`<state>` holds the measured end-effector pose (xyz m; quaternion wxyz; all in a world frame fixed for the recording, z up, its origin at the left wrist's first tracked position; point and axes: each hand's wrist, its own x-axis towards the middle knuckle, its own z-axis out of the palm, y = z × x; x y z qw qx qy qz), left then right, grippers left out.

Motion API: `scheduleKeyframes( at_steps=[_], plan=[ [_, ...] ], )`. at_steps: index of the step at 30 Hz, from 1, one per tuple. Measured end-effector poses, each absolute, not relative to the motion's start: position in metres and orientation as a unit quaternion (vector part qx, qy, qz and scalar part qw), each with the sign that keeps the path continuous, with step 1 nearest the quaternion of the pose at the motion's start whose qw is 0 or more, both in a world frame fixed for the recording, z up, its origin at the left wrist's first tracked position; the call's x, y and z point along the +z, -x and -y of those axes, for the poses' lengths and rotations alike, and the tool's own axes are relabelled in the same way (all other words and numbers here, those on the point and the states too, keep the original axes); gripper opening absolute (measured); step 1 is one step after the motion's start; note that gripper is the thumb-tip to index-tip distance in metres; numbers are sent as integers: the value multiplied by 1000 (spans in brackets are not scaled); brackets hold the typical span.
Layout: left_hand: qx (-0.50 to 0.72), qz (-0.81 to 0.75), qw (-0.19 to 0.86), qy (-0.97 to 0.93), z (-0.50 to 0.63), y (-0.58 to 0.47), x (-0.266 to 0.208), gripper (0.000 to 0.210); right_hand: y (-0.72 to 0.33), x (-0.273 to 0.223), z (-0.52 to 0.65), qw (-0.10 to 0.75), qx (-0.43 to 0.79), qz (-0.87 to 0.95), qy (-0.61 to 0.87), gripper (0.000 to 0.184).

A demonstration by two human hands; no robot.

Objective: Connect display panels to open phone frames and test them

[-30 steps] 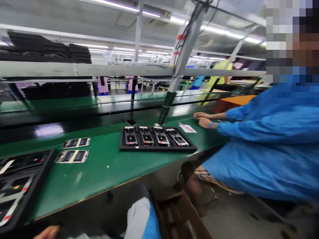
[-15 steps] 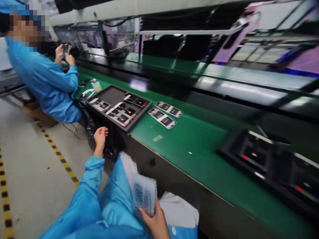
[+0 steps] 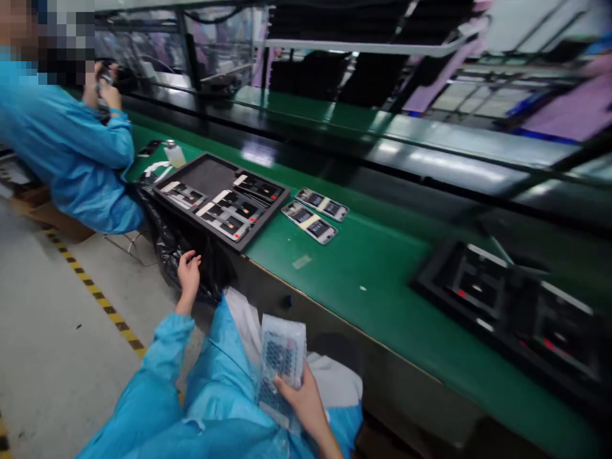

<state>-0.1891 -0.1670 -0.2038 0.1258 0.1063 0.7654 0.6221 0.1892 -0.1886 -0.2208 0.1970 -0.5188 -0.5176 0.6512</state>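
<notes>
My right hand [image 3: 305, 396] grips a translucent bubble-wrap packet [image 3: 283, 357] over my lap, thumb across its face. Dark, dotted texture shows through the wrap; its contents cannot be made out. Out to the left, my left hand [image 3: 189, 273] is raised with loosely curled fingers apart and nothing visible in them. Just behind that hand hangs a black plastic bag [image 3: 165, 239] at the bench edge. On the bench, a black foam tray [image 3: 210, 175] holds several phone screen parts [image 3: 222, 220]. Two opened phone housings [image 3: 310, 222] lie right of the tray.
A second black tray [image 3: 430, 271] with screen parts sits at the right on the green bench [image 3: 382, 255]. A small bottle [image 3: 174, 154] stands at the far left. Beside it, a co-worker in a blue sleeve [image 3: 90, 140] holds a small object. Behind runs a dark conveyor [image 3: 306, 143].
My left hand's fingers have loosened from a pinch and spread. The bubble-wrap packet has come up and tilted more upright in my right hand. The view has shifted slightly.
</notes>
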Motion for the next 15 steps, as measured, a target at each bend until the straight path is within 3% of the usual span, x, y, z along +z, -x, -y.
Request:
scheduleKeyframes(
  at_steps=[2, 4, 8, 10, 12, 15],
  plan=[
    [624, -745, 158, -174, 189, 136, -187, 30, -195, -205, 172, 191, 683, 503, 494, 76],
    [608, -670, 272, -326, 205, 89, -164, 44, -203, -184, 155, 171, 713, 516, 443, 76],
    [372, -556, 524, -526, 202, 35, -120, 84, -214, -142, 132, 74, 744, 596, 293, 86],
    [243, -525, 593, -560, 189, 25, -114, 86, -218, -132, 130, 20, 729, 634, 257, 87],
    [205, -501, 625, -563, 178, 23, -119, 76, -227, -133, 133, 10, 726, 632, 273, 91],
    [263, -516, 630, -518, 170, 28, -140, 64, -253, -143, 142, 114, 794, 516, 299, 102]
  ],
)
